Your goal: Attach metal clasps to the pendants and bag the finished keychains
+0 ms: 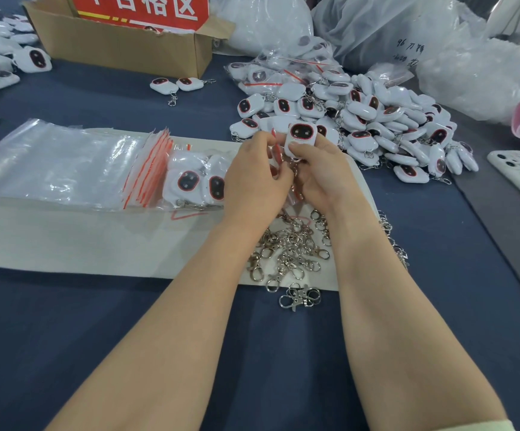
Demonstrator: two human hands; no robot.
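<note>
— Which step is being worked here?

— The attaching, I'd judge. Both hands are holding one pendant (300, 135) up over the white mat (65, 241), face toward the camera, with a clasp (296, 165) hanging from its bottom edge between the palms.

— How are the hands sitting?

— The right hand (321, 174) is curling round the pendant from five o'clock, thumb pressing on its lower front. The left hand (258, 175) is coming in from nine o'clock, knuckles up, fingertips pinching at the pendant's left edge. A thin red streak is showing there; it may be a bag's seal, but it is too small to tell. Both forearms are reaching in from the near edge of the table (439, 306), wrists close together.

— And what is the next move calling for?

— If the ring is seated, a bag. The zip bags (65, 163) are lying at nine o'clock of the hands, and the bagged keychains (196, 181) are sitting just beside the left hand. One hand would have to let go and pull a bag open while the other is keeping the clasp from snagging.

— Supplies?

— Loose clasps (290, 247) are heaped at six o'clock between the wrists, and the pendant pile (370, 126) is waiting at two o'clock.
</note>
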